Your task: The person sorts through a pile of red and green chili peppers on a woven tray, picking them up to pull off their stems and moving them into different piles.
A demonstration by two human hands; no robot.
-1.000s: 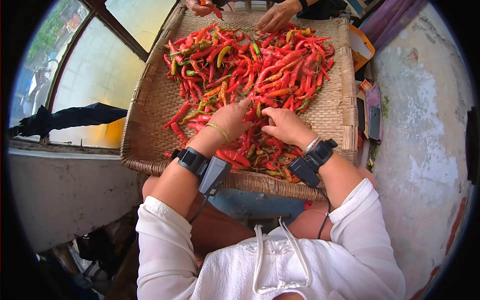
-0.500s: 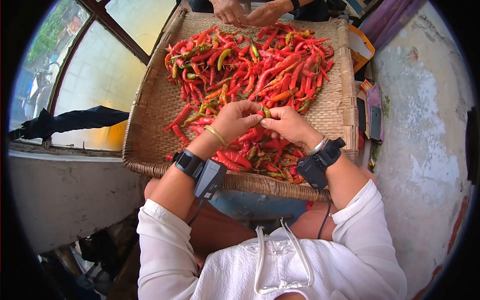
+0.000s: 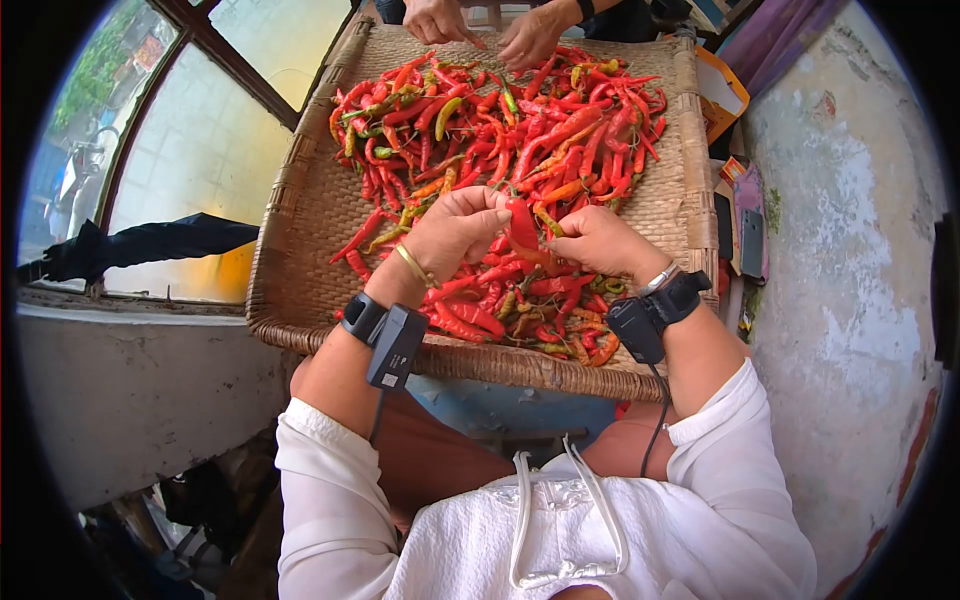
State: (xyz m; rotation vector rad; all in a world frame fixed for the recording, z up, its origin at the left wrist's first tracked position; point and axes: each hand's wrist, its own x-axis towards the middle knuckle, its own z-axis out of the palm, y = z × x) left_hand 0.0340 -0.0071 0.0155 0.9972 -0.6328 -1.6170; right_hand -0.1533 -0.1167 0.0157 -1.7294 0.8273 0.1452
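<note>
Red and long, one chilli [image 3: 521, 222] was pinched between the closed fingers of the left hand [image 3: 452, 233] and the right hand [image 3: 600, 243], above the woven tray's [image 3: 300, 215] near half.

Home nook: plaster wall [image 3: 850, 250], window [image 3: 200, 130], woven tray [image 3: 310, 215] of chillies [image 3: 560, 130].

- Window [image 3: 190, 130]: upper left of frame; dark frame bars, cloudy panes, diffuse daylight entering.
- Sill [image 3: 120, 300]: left edge, directly below the window; worn and stained.
- Low wall [image 3: 130, 400]: lower left; grey plaster, in shade.
- Dark cloth [image 3: 150, 238]: lies along the sill, against the glass.
- Concrete surface [image 3: 860, 260]: right side; weathered, white and reddish patches, brightly lit.
- Purple fabric [image 3: 790, 35]: upper right corner.
</note>
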